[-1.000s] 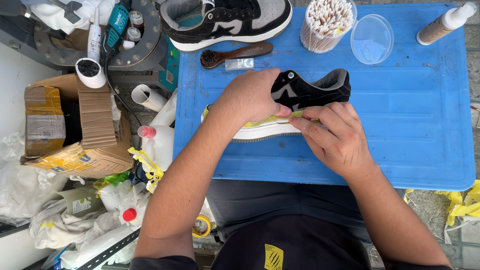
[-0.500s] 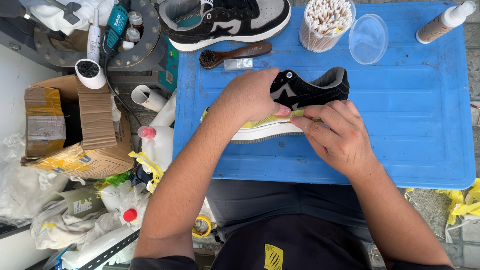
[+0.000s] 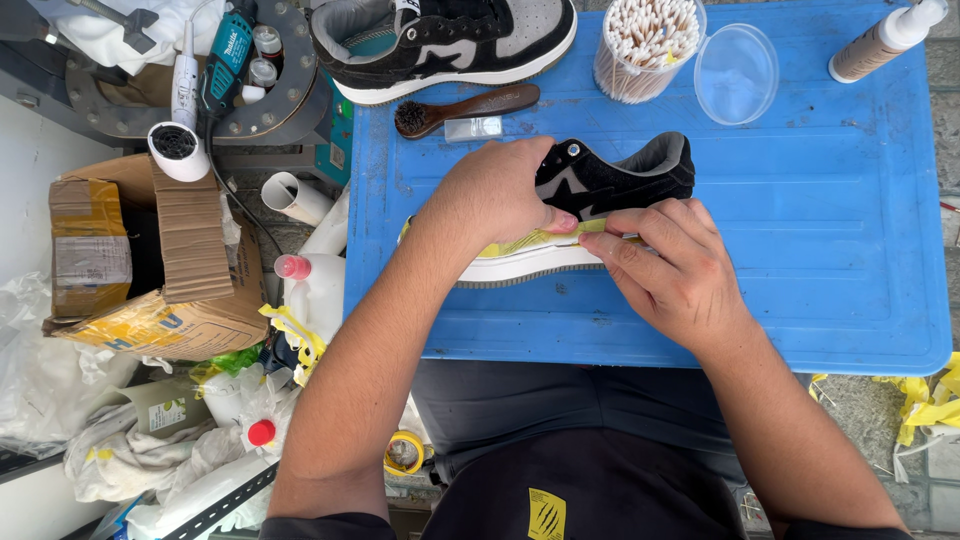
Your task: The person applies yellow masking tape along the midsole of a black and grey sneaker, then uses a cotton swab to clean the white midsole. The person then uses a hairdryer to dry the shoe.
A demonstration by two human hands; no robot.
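A black sneaker (image 3: 620, 180) with a white sole lies on its side on the blue plastic tabletop (image 3: 850, 260). A strip of yellow tape (image 3: 520, 243) runs along the edge where upper meets sole. My left hand (image 3: 495, 195) lies over the front half of the sneaker, thumb pressing on the tape. My right hand (image 3: 675, 270) pinches the tape at the sole's edge near the middle of the shoe. The toe of the sneaker is hidden under my left hand.
A second black and grey sneaker (image 3: 450, 40), a wooden brush (image 3: 465, 108), a tub of cotton swabs (image 3: 645, 45), its clear lid (image 3: 735, 72) and a squeeze bottle (image 3: 885, 42) sit at the tabletop's far side. Left of it are a cardboard box (image 3: 150, 260), bottles, rags, a rotary tool (image 3: 225, 65).
Both hands stay on the sneaker and tape with only slight shifts of the fingers. Nothing else has moved.
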